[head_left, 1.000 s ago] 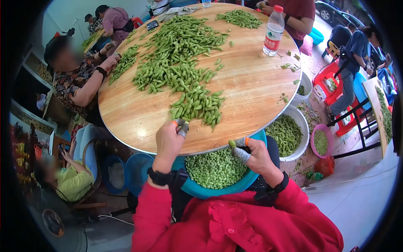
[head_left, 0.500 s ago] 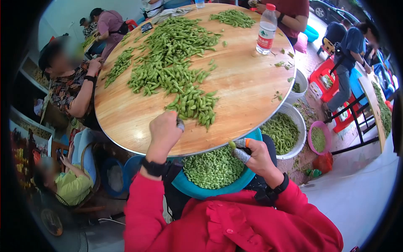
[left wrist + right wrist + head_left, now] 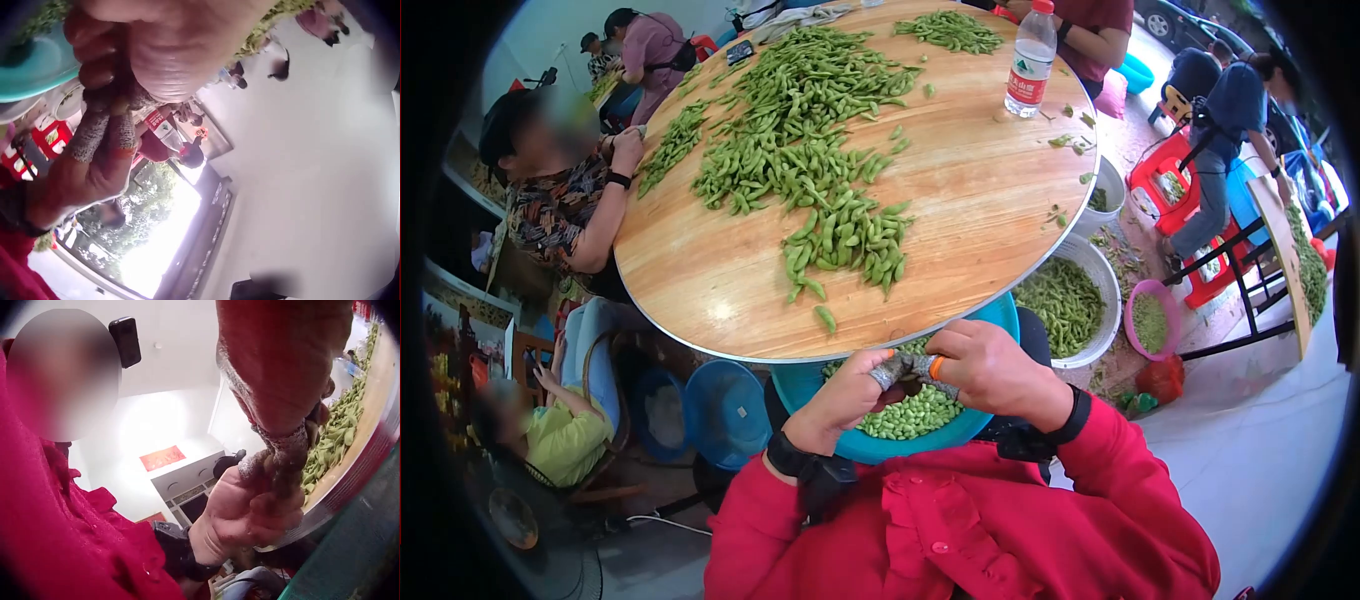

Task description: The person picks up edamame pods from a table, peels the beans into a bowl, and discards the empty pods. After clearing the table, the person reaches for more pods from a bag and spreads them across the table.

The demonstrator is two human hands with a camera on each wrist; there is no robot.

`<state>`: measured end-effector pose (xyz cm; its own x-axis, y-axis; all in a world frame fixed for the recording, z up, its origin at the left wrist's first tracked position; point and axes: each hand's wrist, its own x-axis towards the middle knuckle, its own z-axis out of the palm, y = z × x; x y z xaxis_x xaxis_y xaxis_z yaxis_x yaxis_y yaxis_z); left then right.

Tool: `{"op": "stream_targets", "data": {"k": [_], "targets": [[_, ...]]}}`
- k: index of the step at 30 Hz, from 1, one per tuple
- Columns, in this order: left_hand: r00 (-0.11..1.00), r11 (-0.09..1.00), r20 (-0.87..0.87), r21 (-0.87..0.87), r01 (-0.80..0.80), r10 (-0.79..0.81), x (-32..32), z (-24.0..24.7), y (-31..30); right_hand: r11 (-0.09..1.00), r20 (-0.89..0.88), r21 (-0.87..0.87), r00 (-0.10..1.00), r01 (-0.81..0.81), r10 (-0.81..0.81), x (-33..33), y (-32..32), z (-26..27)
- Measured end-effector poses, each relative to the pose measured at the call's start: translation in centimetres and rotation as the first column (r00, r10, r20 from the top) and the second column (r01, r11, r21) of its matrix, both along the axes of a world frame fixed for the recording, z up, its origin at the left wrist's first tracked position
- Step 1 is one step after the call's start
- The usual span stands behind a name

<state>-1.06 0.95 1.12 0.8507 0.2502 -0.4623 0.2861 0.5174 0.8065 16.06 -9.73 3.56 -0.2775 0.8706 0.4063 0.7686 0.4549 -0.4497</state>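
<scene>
Over a teal basin (image 3: 1002, 312) of shelled green beans (image 3: 912, 416), the left hand (image 3: 840, 400) and right hand (image 3: 995, 375) meet fingertip to fingertip, with grey wraps on thumbs and fingers. Both pinch at what seems to be a pod, mostly hidden by the fingers. In the left wrist view, the left hand (image 3: 187, 47) fills the top and the right hand (image 3: 90, 172) faces it. The right wrist view has the right hand (image 3: 281, 375) above the left hand (image 3: 244, 509). Green pods (image 3: 800, 130) lie heaped on the round table (image 3: 980, 200); one pod (image 3: 826, 320) lies near its edge.
A water bottle (image 3: 1030, 65) stands at the table's back right. Right of the basin are a white tub (image 3: 1106, 285) of pods and a pink basin (image 3: 1173, 312). Blue basins (image 3: 728, 415) sit at left. Another person (image 3: 560, 200) works at the table's left edge.
The left hand has moved from the near edge of the pod heap down to the right hand above the basin. A single pod now lies apart near the table's edge.
</scene>
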Motion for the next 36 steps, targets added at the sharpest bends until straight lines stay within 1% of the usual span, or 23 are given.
{"op": "stream_targets", "data": {"k": [2, 3, 5, 6, 8, 9, 11, 13, 14, 15, 16, 17, 18, 19, 20, 22, 23, 26, 29, 32, 33, 35, 36], "targets": [[0.994, 0.978, 0.017, -0.181, -0.1, 0.104, 0.0, 0.2, -0.3, 0.983, -0.21, -0.053, 0.96, 0.178, -0.185, -0.7, -0.3, -0.3], [0.99, 0.971, 0.029, -0.201, -0.129, 0.138, -0.1, 0.1, -0.5, 0.962, -0.309, -0.09, 0.912, 0.256, -0.272, -1.0, -0.4, -0.4], [0.976, 0.951, 0.05, -0.242, -0.194, 0.212, -0.3, -0.1, -1.0, 0.945, -0.459, -0.163, 0.825, 0.285, -0.328, -1.3, -0.6, -1.1], [0.974, 0.947, 0.064, -0.258, -0.193, 0.216, -0.4, -0.4, -1.2, 0.934, -0.528, -0.206, 0.77, 0.293, -0.358, -1.4, -0.7, -1.5], [0.972, 0.939, 0.091, -0.292, -0.183, 0.218, -0.4, -1.4, -1.5, 0.936, -0.466, -0.194, 0.813, 0.293, -0.351, -1.5, -0.7, -2.8], [0.967, 0.934, 0.076, -0.289, -0.211, 0.242, -0.5, -1.6, -1.4, 0.937, -0.434, -0.187, 0.831, 0.294, -0.347, -1.5, -0.8, -3.1], [0.955, 0.921, 0.045, -0.282, -0.268, 0.292, -1.0, -1.8, -1.1, 0.904, -0.536, -0.261, 0.728, 0.338, -0.427, -1.4, -0.9, -2.9], [0.968, 0.967, 0.013, 0.053, -0.251, 0.25, -1.8, -1.6, -1.2, 0.865, -0.605, -0.341, 0.618, 0.369, -0.502, -0.9, -1.4, -2.8], [0.973, 0.95, -0.007, 0.221, -0.222, 0.229, -2.1, -1.5, -1.1, 0.843, -0.626, -0.388, 0.565, 0.372, -0.538, -0.3, -1.9, -3.4], [0.984, 0.96, -0.064, 0.24, -0.146, 0.166, -3.0, -2.4, -1.1, 0.815, -0.644, -0.461, 0.5, 0.351, -0.579, 0.3, -2.5, -4.0], [0.992, 0.871, -0.09, 0.49, -0.032, 0.087, -3.6, -3.6, -1.1, 0.784, -0.654, -0.53, 0.433, 0.322, -0.62, 0.8, -3.2, -4.7], [0.99, 0.711, -0.139, 0.698, 0.085, 0.017, -4.3, -4.9, -1.2, 0.774, -0.639, -0.54, 0.437, 0.332, -0.633, 1.3, -3.8, -5.5], [0.979, 0.491, -0.203, 0.849, 0.195, -0.037, -4.8, -6.5, -1.2, 0.78, -0.672, -0.535, 0.396, 0.323, -0.625, 1.7, -4.3, -7.0], [0.987, 0.265, -0.16, 0.952, 0.154, -0.001, -4.8, -8.1, -1.2, 0.767, -0.686, -0.57, 0.343, 0.295, -0.641, 1.9, -4.8, -7.3], [0.975, 0.197, -0.22, 0.957, 0.215, 0.008, -5.0, -9.4, -1.1, 0.752, -0.696, -0.603, 0.287, 0.266, -0.659, 1.9, -5.1, -7.5], [0.944, 0.055, -0.329, 0.944, 0.327, 0.032, -3.8, -10.2, -0.6, 0.738, -0.693, -0.632, 0.254, 0.234, -0.674, 2.0, -5.4, -7.2], [0.884, 0.245, -0.461, 0.868, 0.432, 0.075, -2.5, -10.8, -0.3, 0.729, -0.69, -0.649, 0.236, 0.217, -0.685, 2.0, -5.5, -7.1], [0.954, 0.439, -0.285, 0.872, 0.217, 0.096, 0.3, -15.7, -0.4, 0.736, -0.693, -0.627, 0.248, 0.256, -0.677, 1.9, -5.5, -7.1], [0.947, 0.266, -0.317, 0.918, 0.294, 0.048, 3.8, -16.6, -0.7, 0.741, -0.709, -0.635, 0.216, 0.22, -0.671, 2.1, -5.5, -7.3], [0.884, 0.142, -0.465, 0.874, 0.465, -0.037, 4.7, -19.1, -0.7, 0.734, -0.696, -0.653, 0.233, 0.189, -0.679, 2.5, -5.6, -8.0], [0.902, 0.159, -0.432, 0.889, 0.43, -0.027, 4.6, -19.4, -0.6, 0.72, -0.681, -0.667, 0.234, 0.194, -0.694, 2.5, -5.6, -7.8], [0.944, 0.251, -0.33, 0.914, 0.318, 0.007, 3.8, -20.1, -0.5, 0.707, -0.657, -0.678, 0.266, 0.201, -0.705, 2.5, -5.6, -8.5], [0.96, 0.295, -0.28, 0.92, 0.259, 0.031, 3.7, -19.5, -0.4, 0.702, -0.646, -0.683, 0.283, 0.202, -0.709, 2.4, -5.6, -9.1]]}}
